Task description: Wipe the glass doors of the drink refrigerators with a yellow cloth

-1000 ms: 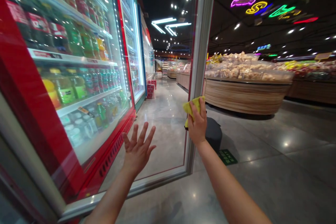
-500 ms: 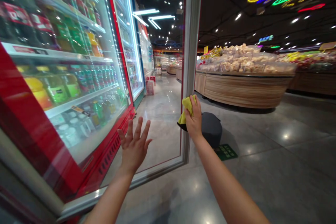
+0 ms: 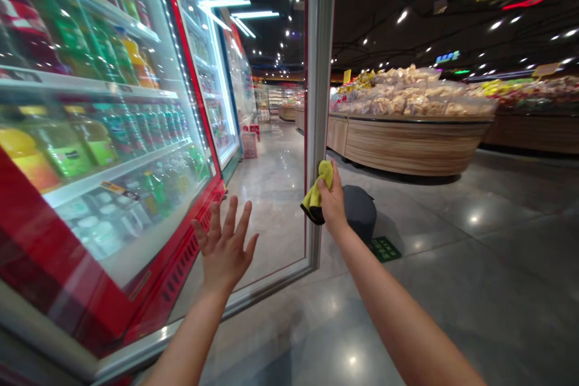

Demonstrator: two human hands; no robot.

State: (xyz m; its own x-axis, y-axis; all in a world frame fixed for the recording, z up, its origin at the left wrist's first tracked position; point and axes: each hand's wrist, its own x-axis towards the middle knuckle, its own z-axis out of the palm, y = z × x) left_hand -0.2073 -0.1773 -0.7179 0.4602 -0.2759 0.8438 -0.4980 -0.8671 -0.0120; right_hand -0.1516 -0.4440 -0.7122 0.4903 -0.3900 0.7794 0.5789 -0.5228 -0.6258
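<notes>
A glass fridge door in a grey metal frame stands swung out before me. My left hand is spread with its palm toward the pane, low and near the bottom rail; whether it touches the glass I cannot tell. At the door's upright edge, my right hand grips a yellow cloth with a black underside. The cloth lies against the metal frame, part of it hanging over toward the glass.
On the left, a red drinks fridge holds rows of bottles. A dark grey rounded stool or bin stands behind the door edge, near a green floor sign. Farther back is a curved wooden display stand heaped with bagged goods.
My view has shifted slightly, so the scene sits farther left. The right hand has turned and the cloth is more bunched and hangs down. The left hand stays spread.
</notes>
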